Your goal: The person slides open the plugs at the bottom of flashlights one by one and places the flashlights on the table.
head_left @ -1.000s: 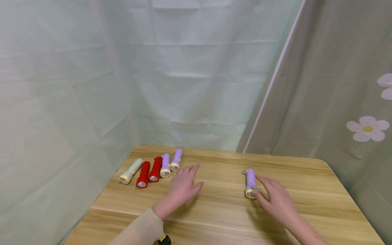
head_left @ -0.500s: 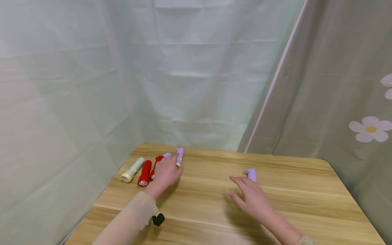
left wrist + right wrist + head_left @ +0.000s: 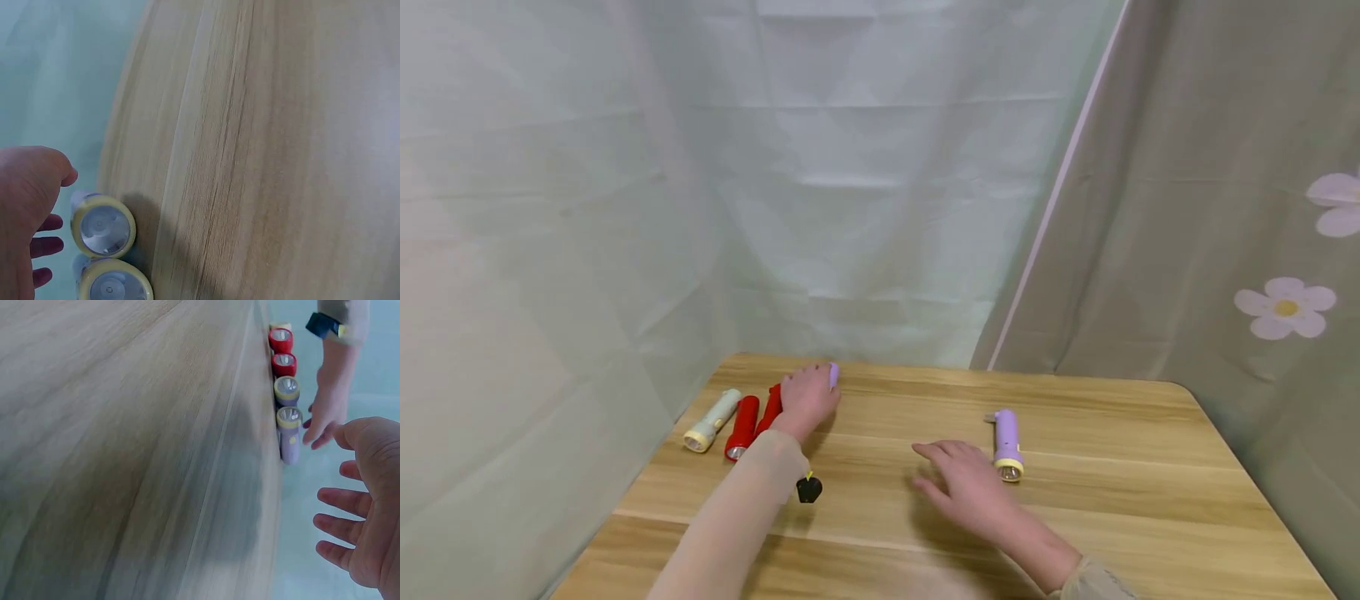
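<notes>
My left hand (image 3: pixel 808 398) is over the pair of purple flashlights at the table's far left, mostly hiding them in the head view; one purple flashlight (image 3: pixel 834 373) shows a tip beside it. In the left wrist view the cream-rimmed heads of a purple flashlight (image 3: pixel 103 230) and its neighbour (image 3: pixel 117 287) lie beside the thumb and loose fingers. Nothing is visibly gripped. My right hand (image 3: pixel 966 492) hovers over the middle of the table, fingers spread and holding nothing. Just to its right, a separate purple flashlight (image 3: pixel 1007 437) with a cream head lies on the wood.
Left of my left hand lie a red flashlight (image 3: pixel 771 407), another red flashlight (image 3: pixel 743 425) and a pale green flashlight (image 3: pixel 718 415) in a row. The wooden table (image 3: pixel 1112 467) ends at a pale curtain (image 3: pixel 880 208) behind. A black wrist device (image 3: pixel 808 488) hangs at my left sleeve.
My left hand has reached away from me and left, onto the purple flashlights. My right hand has moved left, away from the lone purple flashlight, which stays lying in place.
</notes>
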Motion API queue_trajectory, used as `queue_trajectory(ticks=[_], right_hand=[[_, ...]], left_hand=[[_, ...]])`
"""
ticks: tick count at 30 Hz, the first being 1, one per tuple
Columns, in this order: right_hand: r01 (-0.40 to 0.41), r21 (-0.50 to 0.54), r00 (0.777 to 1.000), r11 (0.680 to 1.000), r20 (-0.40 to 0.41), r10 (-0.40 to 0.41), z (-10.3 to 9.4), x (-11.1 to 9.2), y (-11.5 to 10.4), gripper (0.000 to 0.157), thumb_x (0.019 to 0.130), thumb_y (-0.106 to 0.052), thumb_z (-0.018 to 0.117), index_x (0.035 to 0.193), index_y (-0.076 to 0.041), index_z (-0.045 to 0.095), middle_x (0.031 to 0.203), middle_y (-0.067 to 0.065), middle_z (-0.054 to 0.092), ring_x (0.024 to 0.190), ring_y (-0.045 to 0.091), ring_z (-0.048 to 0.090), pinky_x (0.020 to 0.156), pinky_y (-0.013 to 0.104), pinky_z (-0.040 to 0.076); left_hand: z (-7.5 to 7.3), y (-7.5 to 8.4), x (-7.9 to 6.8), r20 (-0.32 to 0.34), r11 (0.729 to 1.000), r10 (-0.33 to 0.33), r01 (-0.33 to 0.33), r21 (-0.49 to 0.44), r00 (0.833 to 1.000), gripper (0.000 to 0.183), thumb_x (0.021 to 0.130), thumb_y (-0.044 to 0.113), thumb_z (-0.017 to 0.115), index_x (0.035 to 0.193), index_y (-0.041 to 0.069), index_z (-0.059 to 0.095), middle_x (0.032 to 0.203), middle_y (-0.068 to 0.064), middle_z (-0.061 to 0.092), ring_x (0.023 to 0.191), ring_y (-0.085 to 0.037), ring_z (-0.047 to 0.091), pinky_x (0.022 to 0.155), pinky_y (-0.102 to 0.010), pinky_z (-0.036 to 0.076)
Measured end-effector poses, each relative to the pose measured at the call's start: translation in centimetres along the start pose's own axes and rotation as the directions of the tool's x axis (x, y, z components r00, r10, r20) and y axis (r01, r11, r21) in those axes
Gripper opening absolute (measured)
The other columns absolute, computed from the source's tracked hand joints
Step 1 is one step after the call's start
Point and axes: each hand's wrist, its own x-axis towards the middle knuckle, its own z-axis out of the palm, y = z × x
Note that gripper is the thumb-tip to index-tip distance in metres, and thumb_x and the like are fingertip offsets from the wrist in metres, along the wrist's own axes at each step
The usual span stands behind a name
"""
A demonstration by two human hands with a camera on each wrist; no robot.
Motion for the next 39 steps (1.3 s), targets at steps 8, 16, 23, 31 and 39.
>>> queue_trajectory(ticks=[8,16,23,31,39], right_hand=[[0.012,0.025,0.999,1.000,0.029,-0.013,0.3,0.2,-0.5,0.051,0.098,-0.041,0.067,0.143,-0.018,0.059,0.130,-0.001,0.064,0.126,0.024,0.056,0.108,0.050,0.041],[-0.002,0.033,0.999,0.999,0.034,0.001,0.4,0.1,-0.4,0.051,0.098,-0.043,0.066,0.143,-0.020,0.059,0.130,-0.001,0.064,0.127,0.023,0.056,0.109,0.050,0.040],[0.001,0.041,1.000,0.999,0.023,-0.002,0.4,0.0,-0.3,0.050,0.098,-0.042,0.066,0.142,-0.019,0.059,0.130,-0.001,0.064,0.125,0.024,0.057,0.108,0.050,0.042],[-0.003,0.033,1.000,0.999,0.009,0.002,0.3,-0.2,0.1,0.050,0.097,-0.042,0.068,0.141,-0.019,0.060,0.129,-0.001,0.065,0.124,0.023,0.058,0.105,0.049,0.044],[0.008,0.038,1.000,0.999,-0.021,-0.007,0.4,-0.4,0.5,0.050,0.095,-0.037,0.072,0.139,-0.017,0.062,0.126,0.000,0.067,0.121,0.025,0.060,0.102,0.049,0.046]], left_hand=[[0.5,0.1,1.2,0.053,0.999,-0.030,0.029,0.033,0.998,0.018,0.097,0.024,0.063,0.090,0.012,0.053,0.089,-0.012,0.057,0.087,-0.036,0.055,0.081,-0.052,0.038],[0.9,0.1,1.7,0.071,0.998,-0.030,0.026,0.048,0.997,0.013,0.098,0.018,0.057,0.087,0.013,0.052,0.078,-0.010,0.059,0.082,-0.038,0.061,0.084,-0.057,0.038],[1.0,0.5,1.5,0.080,1.000,0.004,-0.005,0.008,0.997,0.009,0.095,0.009,0.053,0.087,0.013,0.052,0.073,-0.007,0.058,0.077,-0.033,0.061,0.085,-0.060,0.038],[0.8,1.9,0.6,0.057,0.992,0.120,-0.123,0.043,0.991,0.017,0.094,0.012,0.057,0.080,0.017,0.048,0.065,-0.001,0.053,0.067,-0.022,0.054,0.071,-0.052,0.038],[1.0,3.8,-0.1,0.085,0.980,0.197,-0.198,0.004,0.977,0.025,0.096,0.022,0.068,0.118,0.010,0.068,0.105,-0.010,0.070,0.096,-0.030,0.065,0.087,-0.055,0.049]])
